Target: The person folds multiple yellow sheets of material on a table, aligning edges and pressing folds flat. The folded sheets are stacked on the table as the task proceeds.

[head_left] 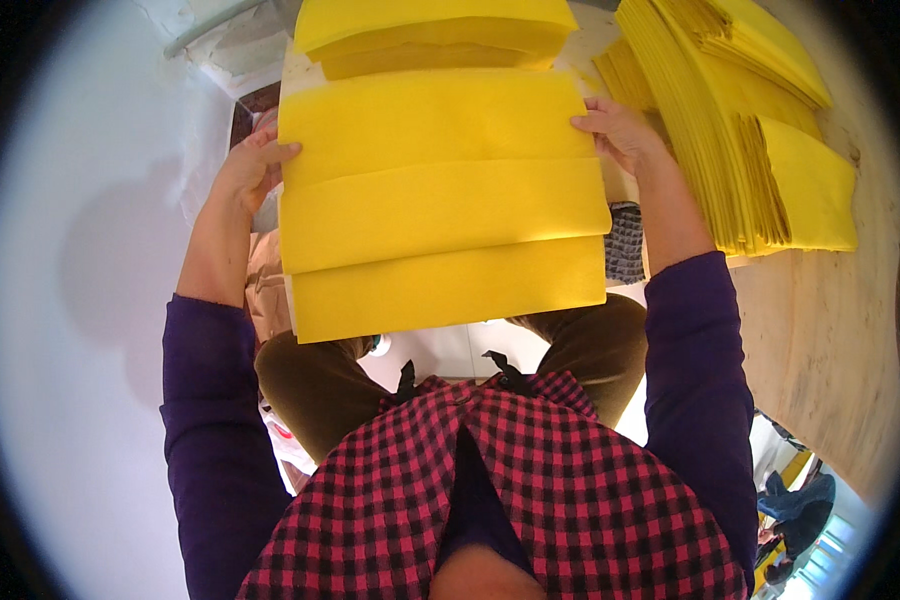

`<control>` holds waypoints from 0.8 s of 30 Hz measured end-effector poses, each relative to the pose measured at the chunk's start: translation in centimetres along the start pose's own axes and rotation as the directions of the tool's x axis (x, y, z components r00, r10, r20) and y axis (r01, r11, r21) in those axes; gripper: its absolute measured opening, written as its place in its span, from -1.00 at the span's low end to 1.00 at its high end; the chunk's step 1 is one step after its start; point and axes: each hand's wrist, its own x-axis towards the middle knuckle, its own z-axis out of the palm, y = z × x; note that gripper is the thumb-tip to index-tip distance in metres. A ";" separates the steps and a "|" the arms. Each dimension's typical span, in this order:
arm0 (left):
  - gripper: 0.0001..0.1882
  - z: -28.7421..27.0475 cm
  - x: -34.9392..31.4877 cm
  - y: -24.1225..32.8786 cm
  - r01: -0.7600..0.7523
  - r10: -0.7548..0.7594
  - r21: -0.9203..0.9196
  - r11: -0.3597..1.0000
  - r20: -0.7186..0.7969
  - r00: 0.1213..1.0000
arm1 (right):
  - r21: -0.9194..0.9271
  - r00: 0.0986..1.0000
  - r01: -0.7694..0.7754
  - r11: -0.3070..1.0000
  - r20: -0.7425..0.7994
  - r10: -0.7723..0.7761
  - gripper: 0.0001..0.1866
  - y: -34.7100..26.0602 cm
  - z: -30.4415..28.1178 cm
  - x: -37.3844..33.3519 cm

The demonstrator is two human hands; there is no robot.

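A folded piece of yellow felt-like cloth (445, 205) lies before me in overlapping layers, its lower flap reaching over the table's near edge above my knees. My left hand (253, 172) pinches its left side near the upper corner, thumb on top. On the opposite side, my right hand (622, 132) grips the right edge, thumb on top and other fingers partly hidden. Just beyond is another folded yellow piece (430, 28). To the right, a thick stack of folded yellow cloth (710, 120) rests on the wooden tabletop (810, 340).
A white wall (90, 310) stands close on my left. Brown wrapping material (266, 290) sits below my left forearm. A grey checked cloth (625, 243) shows beside the yellow piece's right edge. Another person (805, 515) is at the far lower right.
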 end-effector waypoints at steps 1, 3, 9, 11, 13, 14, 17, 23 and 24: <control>-0.61 0.1 -0.3 -0.1 -0.021 0.022 0.027 0.999 -0.040 0.999 | -0.019 1.000 0.018 1.000 -0.013 -0.019 -0.61 -0.1 0.1 -0.1; -0.63 0.2 -0.7 -0.3 -0.055 0.065 0.085 0.995 -0.123 0.990 | -0.015 0.993 0.067 0.998 -0.092 -0.068 -0.61 0.0 0.5 -0.5; -0.70 0.3 -1.3 -0.9 -0.194 0.216 0.139 0.971 -0.173 0.961 | -0.083 0.983 0.097 0.992 -0.149 -0.109 -0.70 -0.7 1.2 -1.9; -0.75 0.4 -1.6 -1.4 -0.272 0.312 0.208 0.939 -0.190 0.931 | -0.107 0.981 0.090 0.990 -0.160 -0.106 -0.74 -0.7 1.3 -2.1; -0.80 0.4 -2.1 -2.0 -0.316 0.386 0.296 0.901 -0.217 0.897 | -0.083 0.978 0.093 0.992 -0.180 -0.107 -0.78 -0.4 1.3 -2.2; -0.82 0.4 -2.4 -2.4 -0.329 0.416 0.342 0.880 -0.223 0.882 | -0.082 0.973 0.096 0.992 -0.203 -0.111 -0.79 -0.1 1.3 -2.3; -0.86 0.0 -2.8 -3.3 -0.438 0.493 0.296 0.849 -0.143 0.858 | 0.015 0.971 0.172 0.985 -0.171 -0.167 -0.85 1.2 1.3 -2.6; -0.82 -0.4 -3.0 -4.8 -0.527 0.547 0.252 0.812 -0.013 0.837 | 0.246 0.913 0.407 0.880 -0.133 -0.385 -0.95 3.7 1.9 -3.0; -0.80 -0.5 -3.1 -5.0 -0.538 0.570 0.325 0.777 -0.002 0.822 | 0.250 0.923 0.384 0.889 -0.125 -0.364 -0.96 3.9 1.8 -2.9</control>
